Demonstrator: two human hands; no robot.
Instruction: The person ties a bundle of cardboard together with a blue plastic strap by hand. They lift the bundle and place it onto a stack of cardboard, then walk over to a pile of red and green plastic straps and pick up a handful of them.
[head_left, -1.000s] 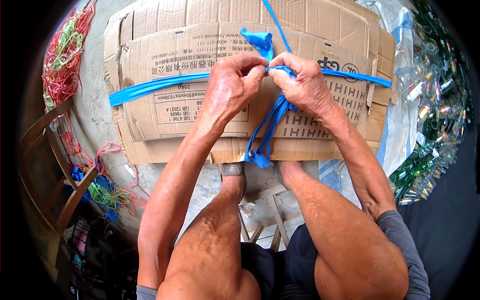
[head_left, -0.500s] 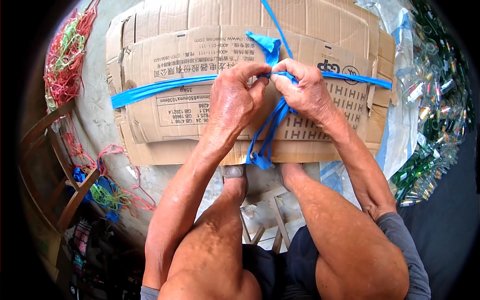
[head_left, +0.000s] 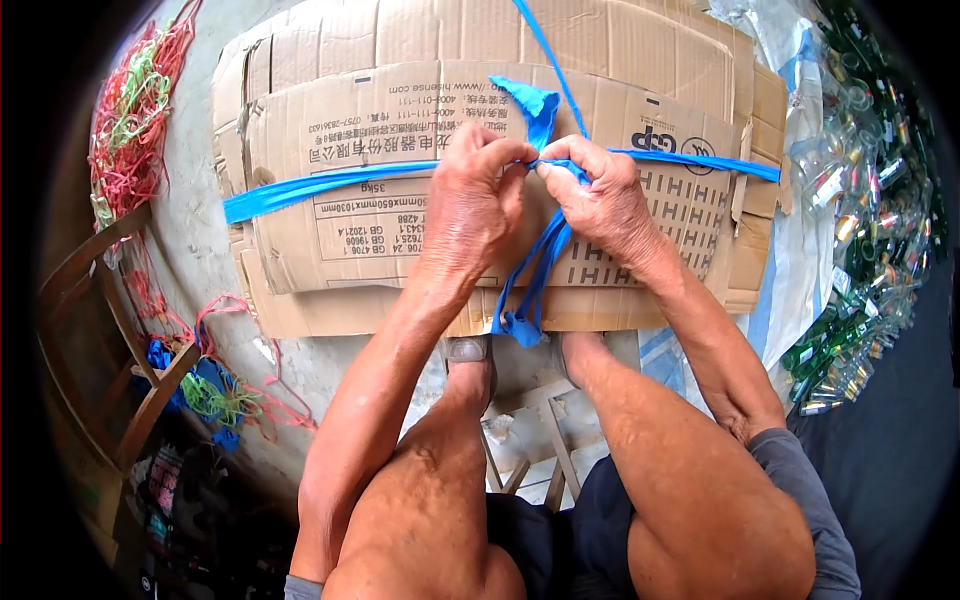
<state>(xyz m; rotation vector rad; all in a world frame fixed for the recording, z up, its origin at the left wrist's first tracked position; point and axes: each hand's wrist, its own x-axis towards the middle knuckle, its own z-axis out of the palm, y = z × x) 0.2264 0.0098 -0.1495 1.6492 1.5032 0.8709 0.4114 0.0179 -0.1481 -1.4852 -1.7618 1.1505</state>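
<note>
A stack of flattened cardboard [head_left: 330, 270] lies in front of my feet, with printed text and a logo on its top sheet. Blue cloth strap [head_left: 330, 180] runs across it from left to right, and another length crosses from the far edge to the near edge. Where the straps meet, my left hand [head_left: 485, 195] pinches the blue strap between thumb and finger. Close beside it, my right hand [head_left: 600, 190] is closed on the same strap, fingertips nearly touching the left ones. The knot itself is mostly hidden by my fingers. A loose blue end sticks up beyond them.
Tangled red and green twine [head_left: 135, 120] lies on the floor at the left, near a wooden chair frame [head_left: 150, 400]. Many glass bottles [head_left: 860, 230] are piled along the right, beside a white and blue sheet [head_left: 800, 200]. My feet stand at the cardboard's near edge.
Both hands stay at the crossing, still pinching the strap. They have shifted only slightly, with the left hand's fingers turned a little. The straps and cardboard look nearly the same.
</note>
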